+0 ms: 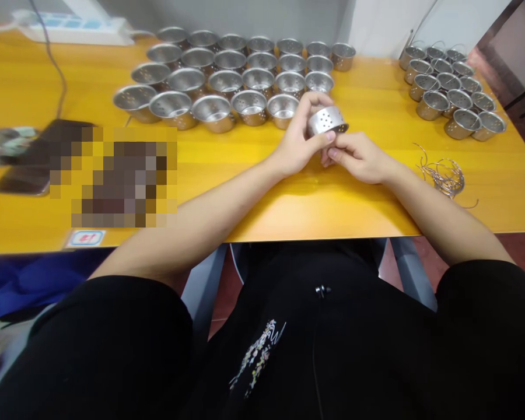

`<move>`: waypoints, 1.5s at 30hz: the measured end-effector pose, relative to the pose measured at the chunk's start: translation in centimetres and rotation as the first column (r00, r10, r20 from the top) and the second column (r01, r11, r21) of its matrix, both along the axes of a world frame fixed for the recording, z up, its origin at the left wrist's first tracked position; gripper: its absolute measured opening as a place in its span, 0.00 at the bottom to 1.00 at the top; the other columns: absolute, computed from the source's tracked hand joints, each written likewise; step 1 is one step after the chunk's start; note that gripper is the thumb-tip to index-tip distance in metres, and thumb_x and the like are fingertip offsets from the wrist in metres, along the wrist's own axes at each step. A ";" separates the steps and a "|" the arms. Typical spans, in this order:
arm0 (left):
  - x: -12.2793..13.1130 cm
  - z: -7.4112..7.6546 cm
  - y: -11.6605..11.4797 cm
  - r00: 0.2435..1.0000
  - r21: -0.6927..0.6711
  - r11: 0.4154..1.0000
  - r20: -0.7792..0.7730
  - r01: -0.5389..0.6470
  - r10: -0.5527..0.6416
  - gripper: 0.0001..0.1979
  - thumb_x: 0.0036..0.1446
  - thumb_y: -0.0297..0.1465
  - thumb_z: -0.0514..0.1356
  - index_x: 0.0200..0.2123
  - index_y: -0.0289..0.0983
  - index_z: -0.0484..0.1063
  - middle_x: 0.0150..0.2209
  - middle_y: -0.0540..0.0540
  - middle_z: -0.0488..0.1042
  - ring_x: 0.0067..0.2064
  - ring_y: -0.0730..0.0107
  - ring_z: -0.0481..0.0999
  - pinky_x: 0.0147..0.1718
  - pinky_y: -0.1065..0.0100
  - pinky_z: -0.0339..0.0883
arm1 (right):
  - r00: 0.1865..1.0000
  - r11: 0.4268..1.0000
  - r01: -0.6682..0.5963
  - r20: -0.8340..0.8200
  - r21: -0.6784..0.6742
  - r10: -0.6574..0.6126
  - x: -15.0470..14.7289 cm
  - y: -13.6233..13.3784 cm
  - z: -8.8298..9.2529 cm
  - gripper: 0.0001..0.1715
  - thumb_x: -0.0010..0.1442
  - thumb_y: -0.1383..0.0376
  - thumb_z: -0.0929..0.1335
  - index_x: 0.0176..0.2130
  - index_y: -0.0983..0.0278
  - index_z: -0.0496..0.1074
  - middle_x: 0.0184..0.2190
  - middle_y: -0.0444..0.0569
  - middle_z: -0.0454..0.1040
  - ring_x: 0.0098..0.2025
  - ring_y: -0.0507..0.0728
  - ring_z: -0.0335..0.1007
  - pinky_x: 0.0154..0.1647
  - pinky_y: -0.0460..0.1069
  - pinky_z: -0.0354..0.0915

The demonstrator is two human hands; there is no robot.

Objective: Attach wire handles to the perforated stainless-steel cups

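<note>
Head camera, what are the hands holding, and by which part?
One perforated metal cup, tipped on its side. The left hand grips its side wall, thumb underneath; the right hand holds its lower edge with the fingertips.

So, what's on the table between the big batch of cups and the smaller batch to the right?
Nothing: the head view shows bare yellow tabletop between the big batch and the smaller batch. The wire loops lie nearer the person.

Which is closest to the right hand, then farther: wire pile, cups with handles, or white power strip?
1. Wire pile, on the table just right of the right hand.
2. Cups with handles, back right.
3. White power strip, far back left.
</note>
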State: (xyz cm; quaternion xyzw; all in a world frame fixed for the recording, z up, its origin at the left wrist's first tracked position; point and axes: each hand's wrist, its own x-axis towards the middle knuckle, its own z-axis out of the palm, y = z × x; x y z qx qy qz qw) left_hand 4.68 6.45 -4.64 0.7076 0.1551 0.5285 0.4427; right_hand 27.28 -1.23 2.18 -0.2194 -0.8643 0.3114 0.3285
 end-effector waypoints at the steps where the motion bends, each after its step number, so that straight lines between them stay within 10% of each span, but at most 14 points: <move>1: -0.1 0.1 0.1 1.000 0.052 0.999 -0.025 0.001 0.001 0.54 0.64 0.78 0.78 0.75 0.50 0.71 0.59 0.41 0.84 0.57 0.47 0.91 0.59 0.48 0.87 | 1.000 1.000 0.016 -0.002 0.003 -0.016 0.0 0.0 -0.1 0.26 0.92 0.46 0.71 0.46 0.60 0.82 0.43 0.51 0.87 0.45 0.61 0.84 0.56 0.57 0.83; 6: -0.3 0.7 -0.1 0.995 0.240 0.970 -0.096 0.029 -0.006 0.58 0.65 0.81 0.74 0.81 0.50 0.68 0.68 0.36 0.80 0.69 0.38 0.86 0.71 0.40 0.81 | 0.989 0.990 0.142 0.032 0.002 -0.142 0.1 -0.4 -0.2 0.23 0.86 0.45 0.77 0.45 0.59 0.80 0.37 0.48 0.81 0.39 0.61 0.77 0.48 0.57 0.80; 16: 0.0 1.0 -0.4 0.996 0.253 0.965 -0.069 0.067 -0.051 0.56 0.65 0.78 0.76 0.80 0.51 0.69 0.66 0.36 0.80 0.63 0.44 0.87 0.63 0.47 0.85 | 0.990 0.964 0.097 -0.079 -0.249 -0.120 -1.5 -2.5 0.6 0.33 0.88 0.38 0.75 0.39 0.57 0.73 0.29 0.45 0.78 0.28 0.55 0.77 0.30 0.50 0.77; 23: 0.2 1.3 0.0 0.995 0.313 0.948 -0.090 0.059 -0.033 0.58 0.65 0.82 0.73 0.80 0.50 0.72 0.70 0.37 0.80 0.66 0.39 0.88 0.70 0.38 0.83 | 0.976 0.974 0.218 0.036 -0.062 -0.216 -1.1 -2.4 0.8 0.27 0.85 0.43 0.74 0.39 0.56 0.70 0.28 0.43 0.70 0.31 0.57 0.72 0.36 0.53 0.77; 32: -0.8 2.7 -0.7 0.987 0.115 0.990 -0.148 0.078 -0.060 0.57 0.52 0.80 0.84 0.69 0.49 0.79 0.61 0.38 0.86 0.63 0.37 0.90 0.66 0.38 0.85 | 0.973 0.971 0.228 0.055 -0.069 -0.225 -0.1 -1.9 1.7 0.45 0.83 0.22 0.69 0.38 0.55 0.69 0.29 0.46 0.66 0.37 0.61 0.71 0.40 0.56 0.78; 45: -0.8 3.6 -0.8 0.975 0.051 0.996 -0.218 0.066 -0.054 0.60 0.39 0.78 0.88 0.61 0.45 0.81 0.55 0.41 0.82 0.63 0.35 0.86 0.69 0.39 0.79 | 0.984 0.940 0.148 -0.052 -0.307 -0.172 0.4 -0.5 -0.2 0.48 0.78 0.16 0.72 0.43 0.55 0.73 0.28 0.40 0.68 0.24 0.54 0.65 0.22 0.50 0.65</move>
